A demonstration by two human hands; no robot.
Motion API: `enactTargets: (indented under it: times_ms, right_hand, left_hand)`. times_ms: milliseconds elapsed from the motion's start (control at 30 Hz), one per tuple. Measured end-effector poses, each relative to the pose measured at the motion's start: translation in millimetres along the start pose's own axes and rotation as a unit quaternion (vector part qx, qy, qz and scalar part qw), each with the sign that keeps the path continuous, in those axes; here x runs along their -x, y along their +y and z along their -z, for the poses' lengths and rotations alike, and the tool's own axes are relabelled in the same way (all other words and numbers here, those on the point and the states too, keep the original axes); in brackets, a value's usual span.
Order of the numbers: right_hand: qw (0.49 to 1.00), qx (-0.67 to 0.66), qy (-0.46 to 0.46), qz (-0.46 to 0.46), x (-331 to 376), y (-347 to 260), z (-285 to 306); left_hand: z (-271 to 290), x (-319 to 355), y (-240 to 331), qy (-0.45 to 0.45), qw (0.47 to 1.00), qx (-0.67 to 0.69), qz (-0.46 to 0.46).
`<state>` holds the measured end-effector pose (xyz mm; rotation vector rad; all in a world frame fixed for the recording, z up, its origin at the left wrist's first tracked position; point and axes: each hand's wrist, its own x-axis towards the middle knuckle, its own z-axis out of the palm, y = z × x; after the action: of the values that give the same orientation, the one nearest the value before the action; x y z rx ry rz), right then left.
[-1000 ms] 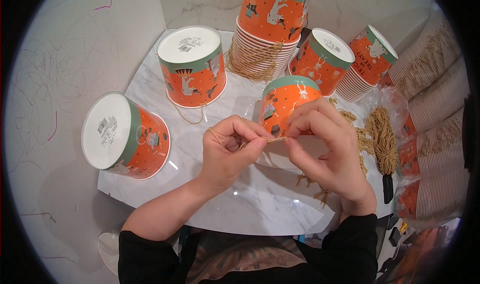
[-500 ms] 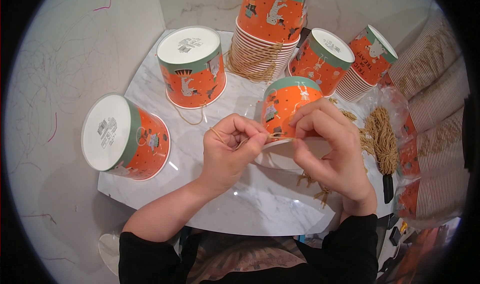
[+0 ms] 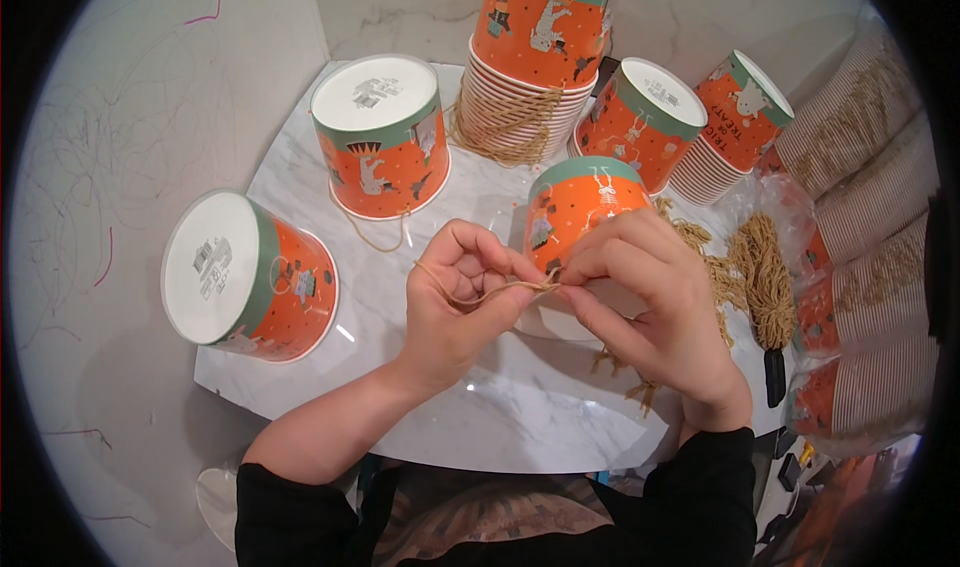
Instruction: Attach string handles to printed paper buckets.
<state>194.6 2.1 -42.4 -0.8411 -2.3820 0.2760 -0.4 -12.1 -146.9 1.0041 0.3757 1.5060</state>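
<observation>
An orange paper bucket (image 3: 573, 199) with a green band and printed figures lies tilted on the table, its pale open rim toward me. In front of that rim, my left hand (image 3: 458, 292) pinches a tan string (image 3: 487, 294) between thumb and forefinger, and the string loops back across the palm. Close beside it, my right hand (image 3: 650, 292) is closed in a pinch on the same string near the bucket's rim. Both sets of fingertips almost meet. My right hand covers part of the bucket, and whether the string passes through it cannot be made out.
Upside-down orange buckets stand at the left (image 3: 295, 277) and back left (image 3: 385, 157). Behind are a tall bucket stack (image 3: 535, 97) and shorter stacks (image 3: 650, 112). A bundle of tan strings (image 3: 765, 282) lies at the right, beside bagged bucket stacks (image 3: 880, 297).
My right hand has moved left and in toward my left fingertips. The left fingers have loosened a little, and more string shows across the palm.
</observation>
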Motion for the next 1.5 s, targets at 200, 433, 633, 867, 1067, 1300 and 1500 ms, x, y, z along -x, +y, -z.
enactTargets:
  times_ms: [200,433,633,867,1067,1300,1500]
  right_hand:
    - [1.000,-0.008,-0.005,-0.011,-2,-4,0]
    - [1.000,-0.015,0.019,-0.016,-1,0,-3]
    - [1.000,-0.009,0.007,-0.018,-1,-3,-1]
    - [1.000,-0.001,-0.012,0.002,-2,-2,0]
    - [0.999,-0.013,0.002,-0.033,0,-6,-1]
    - [0.997,-0.026,-0.037,-0.063,1,-7,2]
    - [0.998,-0.029,-0.042,-0.043,1,-3,4]
  left_hand:
    - [3,2,3,-0.016,1.000,0.011,0.019]
    - [-3,0,3,0.025,0.999,-0.024,0.024]
    - [-3,1,4,0.030,0.999,-0.033,0.022]
    - [-3,-1,2,0.025,0.997,-0.058,0.039]
    - [-10,-1,4,0.006,0.997,-0.070,0.024]
    - [-3,1,-1,-0.003,0.994,-0.107,-0.014]
    - [-7,1,3,-0.004,0.992,-0.127,0.013]
